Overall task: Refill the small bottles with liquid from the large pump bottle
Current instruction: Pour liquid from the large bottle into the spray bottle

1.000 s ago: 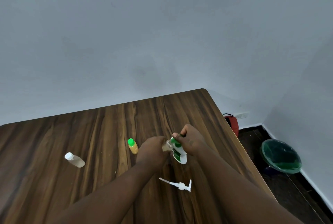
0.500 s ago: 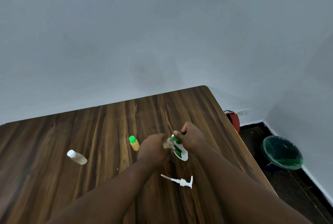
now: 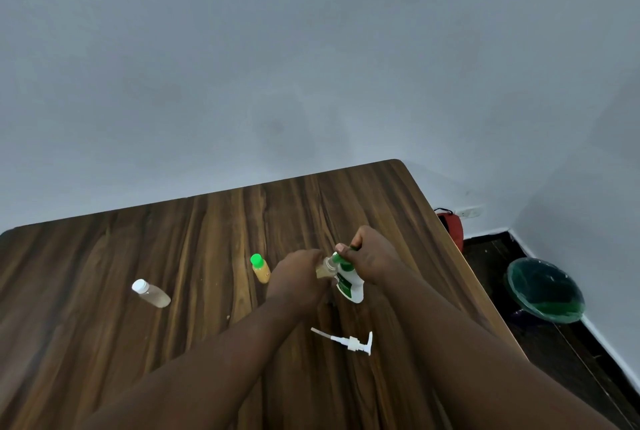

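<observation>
Little has moved: right hand (image 3: 372, 258) stays clamped on the tilted big bottle (image 3: 349, 282), mouth to the small bottle (image 3: 323, 270) gripped in the left hand (image 3: 298, 277) above the tabletop (image 3: 207, 221). Pump (image 3: 349, 343) lies removed, freeing the spout.

we see a wooden table (image 3: 173, 256) with dark and light grain streaks; its far right corner is rounded, and it stands against a plain grey wall (image 3: 277, 48). to the right of the table, on the dark floor (image 3: 571, 360), sits a green bin (image 3: 545, 289) near a side wall. a red thing (image 3: 452, 227) shows just past the table's right edge, partly hidden, and a white socket (image 3: 467, 212) sits on the wall right beside it.
</observation>
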